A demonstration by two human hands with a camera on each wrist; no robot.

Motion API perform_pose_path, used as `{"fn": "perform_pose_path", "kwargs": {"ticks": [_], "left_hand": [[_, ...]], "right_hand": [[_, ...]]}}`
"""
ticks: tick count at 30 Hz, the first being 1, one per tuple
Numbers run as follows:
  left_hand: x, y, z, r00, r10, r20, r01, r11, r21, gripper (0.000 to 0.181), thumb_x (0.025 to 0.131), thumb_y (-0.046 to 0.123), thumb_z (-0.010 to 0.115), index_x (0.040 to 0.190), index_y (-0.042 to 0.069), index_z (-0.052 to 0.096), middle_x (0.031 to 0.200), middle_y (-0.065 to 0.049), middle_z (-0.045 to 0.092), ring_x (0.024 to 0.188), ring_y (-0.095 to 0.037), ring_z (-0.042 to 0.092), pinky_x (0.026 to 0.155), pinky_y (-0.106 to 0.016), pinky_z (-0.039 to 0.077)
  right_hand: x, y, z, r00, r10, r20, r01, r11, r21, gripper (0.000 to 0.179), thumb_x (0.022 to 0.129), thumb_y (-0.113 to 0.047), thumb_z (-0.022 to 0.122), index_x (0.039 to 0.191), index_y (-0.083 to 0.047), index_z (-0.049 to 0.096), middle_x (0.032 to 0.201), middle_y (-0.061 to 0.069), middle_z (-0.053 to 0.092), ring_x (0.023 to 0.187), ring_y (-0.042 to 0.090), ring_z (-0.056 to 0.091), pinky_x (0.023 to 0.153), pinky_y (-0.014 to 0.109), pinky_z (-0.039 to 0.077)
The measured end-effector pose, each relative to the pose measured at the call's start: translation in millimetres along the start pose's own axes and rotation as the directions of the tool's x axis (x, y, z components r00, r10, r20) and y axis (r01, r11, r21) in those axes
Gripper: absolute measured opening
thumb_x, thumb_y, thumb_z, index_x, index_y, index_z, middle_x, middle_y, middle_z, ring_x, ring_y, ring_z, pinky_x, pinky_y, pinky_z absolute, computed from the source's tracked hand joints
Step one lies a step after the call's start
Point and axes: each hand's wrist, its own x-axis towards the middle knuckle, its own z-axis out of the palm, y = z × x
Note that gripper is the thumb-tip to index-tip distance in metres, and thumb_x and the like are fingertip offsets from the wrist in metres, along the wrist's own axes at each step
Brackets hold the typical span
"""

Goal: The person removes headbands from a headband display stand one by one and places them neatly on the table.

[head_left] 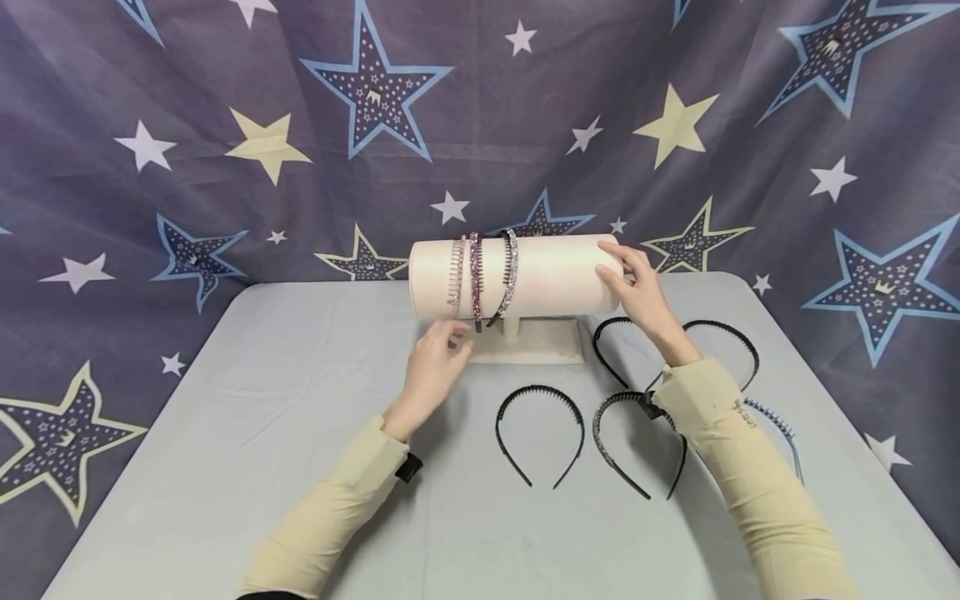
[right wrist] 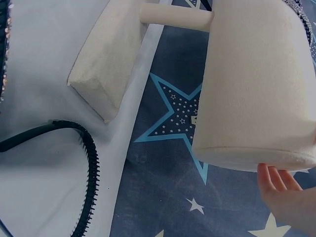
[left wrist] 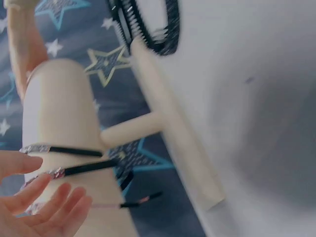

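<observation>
A cream padded roll (head_left: 558, 275) lies level on a post above its cream base (head_left: 551, 342). Toward its left half hang a pale pink toothed headband (head_left: 455, 275), a dark pink sparkly headband (head_left: 476, 275) and a silver sparkly headband (head_left: 512, 267). My left hand (head_left: 435, 367) is just below and in front of the pink ones, fingers loosely bent; in the left wrist view it overlaps the bands, and contact is unclear. My right hand (head_left: 641, 292) rests on the roll's right end with fingers spread. In the right wrist view its fingertips (right wrist: 279, 177) touch the end edge.
Several headbands lie on the grey tablecloth (head_left: 300, 467): a black toothed one (head_left: 535, 388) in front, a glittery black one (head_left: 602, 433) with a bow, black ones (head_left: 753, 350) behind the right forearm, and a blue one (head_left: 783, 425). A star-patterned curtain (head_left: 465, 108) hangs behind.
</observation>
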Motion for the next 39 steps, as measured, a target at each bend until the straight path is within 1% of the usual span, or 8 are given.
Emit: {"fn": "perform_pose_path", "kwargs": {"ticks": [3,7,10,13,15,20,29,39], "left_hand": [[5.2,4.3,-6.9,0.992,0.045,-0.120,-0.043,0.999,0.021,0.022,0.080,0.009,0.061,0.101,0.001,0.060,0.100,-0.012,0.059,0.082,-0.026,0.059,0.065,-0.033,0.051],[10.6,8.4,-11.0,0.963,0.090,-0.255,-0.084,0.996,0.033,0.021,0.079,0.007,0.063,0.099,0.000,0.061,0.099,-0.013,0.059,0.080,-0.027,0.060,0.064,-0.034,0.052],[13.9,10.3,-10.3,0.938,0.113,-0.328,-0.105,0.994,0.043,0.022,0.077,0.006,0.064,0.098,-0.001,0.061,0.096,-0.014,0.058,0.079,-0.028,0.061,0.063,-0.035,0.052],[17.2,12.2,-7.6,0.919,0.124,-0.373,-0.115,0.992,0.048,0.025,0.077,0.005,0.064,0.100,-0.003,0.060,0.096,-0.016,0.056,0.078,-0.030,0.059,0.062,-0.036,0.051],[19.2,13.0,-5.3,0.914,0.118,-0.389,-0.110,0.993,0.042,0.028,0.076,0.005,0.064,0.102,-0.004,0.058,0.097,-0.017,0.054,0.078,-0.030,0.057,0.063,-0.037,0.050],[24.3,12.6,-0.5,0.911,0.082,-0.405,-0.089,0.996,0.002,0.033,0.077,0.006,0.063,0.108,-0.004,0.055,0.096,-0.017,0.050,0.078,-0.029,0.055,0.063,-0.036,0.049],[32.6,10.2,5.0,0.916,0.005,-0.402,-0.039,0.996,-0.078,0.035,0.078,0.003,0.062,0.110,-0.003,0.053,0.097,-0.015,0.048,0.080,-0.024,0.054,0.067,-0.031,0.049],[36.4,6.4,10.1,0.901,-0.019,-0.433,-0.037,0.992,-0.121,0.034,0.079,0.005,0.064,0.110,-0.002,0.053,0.095,-0.014,0.046,0.075,-0.023,0.051,0.066,-0.032,0.047]], "right_hand": [[0.9,0.4,-0.2,1.000,-0.006,-0.003,0.006,1.000,-0.003,0.043,0.089,-0.025,0.052,0.128,-0.009,0.046,0.127,0.017,0.034,0.104,0.027,0.043,0.079,0.038,0.045],[-0.5,0.5,-0.5,1.000,-0.004,0.009,0.004,1.000,-0.013,0.044,0.090,-0.027,0.051,0.130,-0.010,0.045,0.129,0.017,0.033,0.104,0.028,0.043,0.080,0.041,0.044],[-1.5,0.0,-0.4,1.000,-0.003,0.014,0.003,1.000,-0.015,0.044,0.090,-0.028,0.050,0.130,-0.010,0.044,0.129,0.017,0.033,0.104,0.028,0.043,0.080,0.040,0.043],[-1.8,-0.2,-0.3,1.000,-0.006,0.013,0.007,1.000,-0.012,0.044,0.090,-0.028,0.050,0.130,-0.010,0.044,0.129,0.017,0.033,0.103,0.027,0.043,0.080,0.039,0.043],[-1.8,0.2,-0.3,1.000,-0.004,0.012,0.004,1.000,-0.010,0.044,0.090,-0.027,0.050,0.130,-0.010,0.044,0.129,0.017,0.033,0.103,0.026,0.043,0.080,0.039,0.042],[-1.7,0.1,-0.2,1.000,-0.002,0.011,0.002,1.000,-0.006,0.044,0.090,-0.027,0.050,0.130,-0.010,0.044,0.129,0.017,0.033,0.104,0.028,0.043,0.081,0.041,0.043],[-1.2,-0.2,0.9,1.000,0.004,0.003,-0.004,1.000,-0.005,0.044,0.090,-0.027,0.050,0.130,-0.011,0.044,0.128,0.017,0.034,0.105,0.027,0.043,0.080,0.039,0.043],[-1.9,-1.0,0.2,1.000,0.010,0.014,-0.010,1.000,0.017,0.044,0.090,-0.025,0.050,0.131,-0.011,0.043,0.130,0.016,0.031,0.105,0.028,0.043,0.081,0.040,0.045]]}}
